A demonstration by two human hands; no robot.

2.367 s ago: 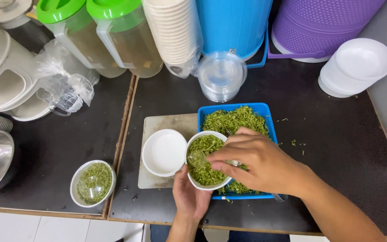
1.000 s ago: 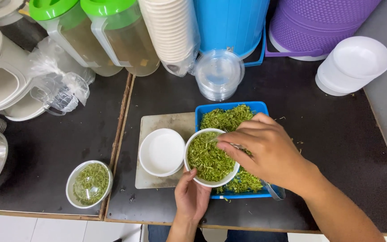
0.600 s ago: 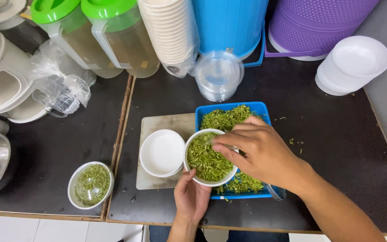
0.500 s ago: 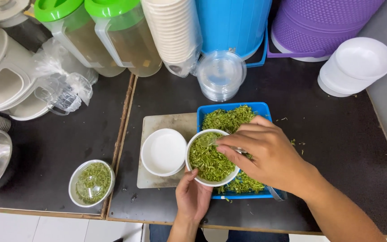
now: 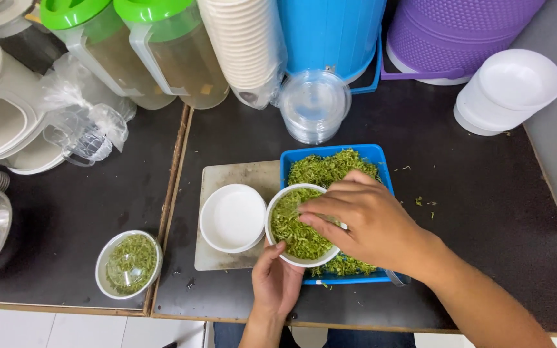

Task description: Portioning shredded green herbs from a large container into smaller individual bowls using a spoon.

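My left hand [image 5: 277, 280] grips the near rim of a small white bowl [image 5: 277, 243] heaped with chopped green herbs. The bowl is held over the near left part of a blue tray [image 5: 374, 153] that holds more of the same greens. My right hand [image 5: 369, 222] rests on top of the greens in the bowl, fingers bent and pressing on them; whether it pinches any greens I cannot tell. A white lid [image 5: 233, 218] lies on a grey board [image 5: 227, 175] just left of the bowl.
A lidded bowl of greens [image 5: 129, 264] sits at the front left. Two green-capped jugs [image 5: 162, 51], stacked white cups [image 5: 246, 45], clear lids [image 5: 314, 106], a blue container [image 5: 330, 29] and a purple basket [image 5: 452, 32] line the back. White bowls [image 5: 510, 90] are stacked right.
My right hand has moved from the tray side onto the top of the greens in the bowl. The bowl looks fuller and stays over the tray in my left hand.
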